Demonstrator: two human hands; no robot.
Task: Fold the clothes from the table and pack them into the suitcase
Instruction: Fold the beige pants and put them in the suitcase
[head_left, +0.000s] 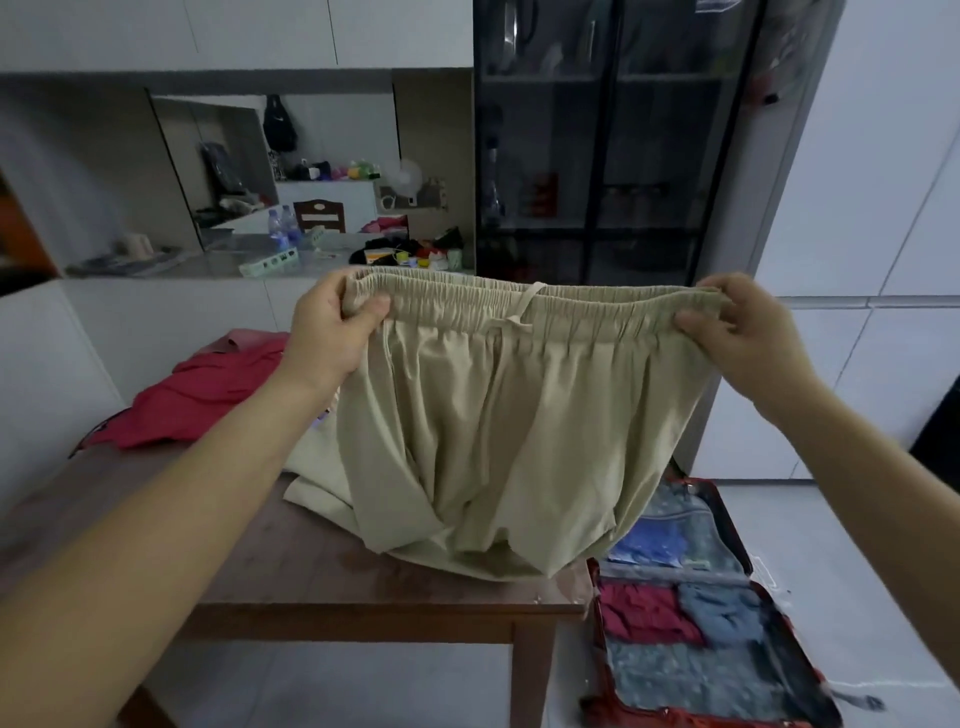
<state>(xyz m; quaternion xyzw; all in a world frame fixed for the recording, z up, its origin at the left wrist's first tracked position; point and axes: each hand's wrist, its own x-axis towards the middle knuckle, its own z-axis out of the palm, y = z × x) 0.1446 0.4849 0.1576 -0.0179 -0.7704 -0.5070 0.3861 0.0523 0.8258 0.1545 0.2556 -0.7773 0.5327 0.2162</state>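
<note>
I hold a pair of beige trousers (498, 426) up by their elastic waistband, above the brown wooden table (291, 566). My left hand (332, 327) pinches the waistband's left end, and my right hand (748, 327) pinches its right end. The legs hang down and bunch on the tabletop. A red garment (202, 395) lies crumpled at the table's far left. On the floor to the right lies the open red suitcase (815, 691). Inside it sit a folded dark red piece (644, 613), a grey-blue piece (722, 613) and a blue piece (649, 540).
Behind the table runs a counter (218, 262) cluttered with bottles, a green tray and small items. A tall dark glass-door cabinet (597, 156) stands at the back right. White tiled floor surrounds the suitcase.
</note>
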